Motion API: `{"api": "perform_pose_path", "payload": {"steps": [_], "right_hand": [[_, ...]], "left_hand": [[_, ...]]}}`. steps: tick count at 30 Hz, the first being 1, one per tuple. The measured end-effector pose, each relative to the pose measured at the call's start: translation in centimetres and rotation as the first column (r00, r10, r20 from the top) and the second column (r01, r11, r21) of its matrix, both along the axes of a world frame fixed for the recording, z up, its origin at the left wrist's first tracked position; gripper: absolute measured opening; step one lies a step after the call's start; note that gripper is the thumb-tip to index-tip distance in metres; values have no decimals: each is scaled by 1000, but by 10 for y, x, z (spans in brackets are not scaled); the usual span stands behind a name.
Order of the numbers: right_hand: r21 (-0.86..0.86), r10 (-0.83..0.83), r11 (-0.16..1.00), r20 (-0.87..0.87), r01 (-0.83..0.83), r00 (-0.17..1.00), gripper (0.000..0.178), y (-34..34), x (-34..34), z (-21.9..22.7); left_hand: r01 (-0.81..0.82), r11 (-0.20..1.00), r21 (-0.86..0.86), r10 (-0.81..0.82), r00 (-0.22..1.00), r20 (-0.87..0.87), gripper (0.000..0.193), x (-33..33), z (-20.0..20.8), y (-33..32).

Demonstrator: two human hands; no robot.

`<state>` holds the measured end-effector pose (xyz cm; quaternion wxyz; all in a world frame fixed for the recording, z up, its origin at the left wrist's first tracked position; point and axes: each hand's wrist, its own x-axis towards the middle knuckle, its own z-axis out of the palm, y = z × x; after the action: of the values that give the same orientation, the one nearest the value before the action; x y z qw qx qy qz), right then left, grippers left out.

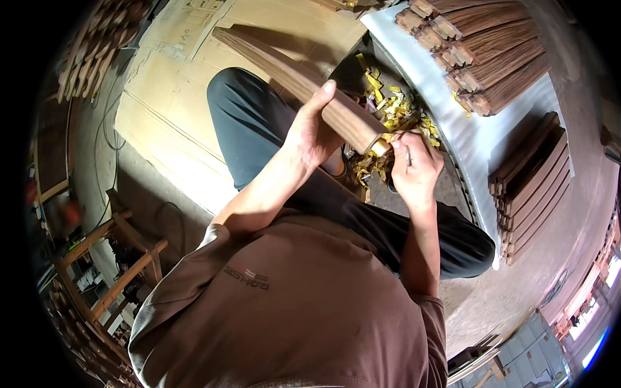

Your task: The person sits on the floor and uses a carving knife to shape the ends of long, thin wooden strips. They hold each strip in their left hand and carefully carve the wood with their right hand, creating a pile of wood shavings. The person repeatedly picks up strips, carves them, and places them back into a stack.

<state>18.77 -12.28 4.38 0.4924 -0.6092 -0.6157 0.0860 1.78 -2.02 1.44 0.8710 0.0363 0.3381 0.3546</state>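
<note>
A long brown wooden furniture leg point(278, 68), narrower at its far end, slants across in front of my raised knee. My left hand point(310, 129) is wrapped round it from below, thumb along the upper face. Yellow tape point(380, 147) covers the short end that sticks out at the near right. Right at that end, my right hand point(417, 169) is closed in a pinch, fingertips against the tape. A small pale glint shows between its fingers; what they grip is too small to tell. Below lies a heap of yellow tape scraps point(401, 111).
Stacked wooden pieces point(498, 48) lie on a white sheet point(432, 81) at the far right, with a second stack point(533, 187) nearer. Flattened cardboard point(171, 107) spreads to the left. A wooden frame point(132, 278) stands at lower left; more shaped wood point(100, 48) is piled at far left.
</note>
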Motion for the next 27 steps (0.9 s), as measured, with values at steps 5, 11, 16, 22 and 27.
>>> {"api": "perform_pose_path", "payload": {"steps": [5, 11, 16, 22, 27], "right_hand": [[-321, -328, 927, -445, 194, 833, 14, 4, 4, -34], [-515, -403, 845, -430, 147, 808, 14, -7, 13, -49], [-566, -309, 817, -263, 114, 914, 7, -48, 20, -63], [-482, -222, 865, -112, 142, 969, 22, -40, 18, -8], [-381, -336, 904, -349, 195, 874, 27, -25, 23, 4]], "left_hand": [[-87, 982, -167, 134, 945, 298, 63, -2, -11, 1], [-182, 982, -55, 189, 902, 389, 72, 14, -10, 0], [-160, 983, 86, 88, 835, 543, 76, 21, 19, 38], [-87, 995, 39, 60, 891, 451, 51, 36, 1, 59], [-7, 984, -176, 57, 958, 280, 57, 31, -13, 45]]}}
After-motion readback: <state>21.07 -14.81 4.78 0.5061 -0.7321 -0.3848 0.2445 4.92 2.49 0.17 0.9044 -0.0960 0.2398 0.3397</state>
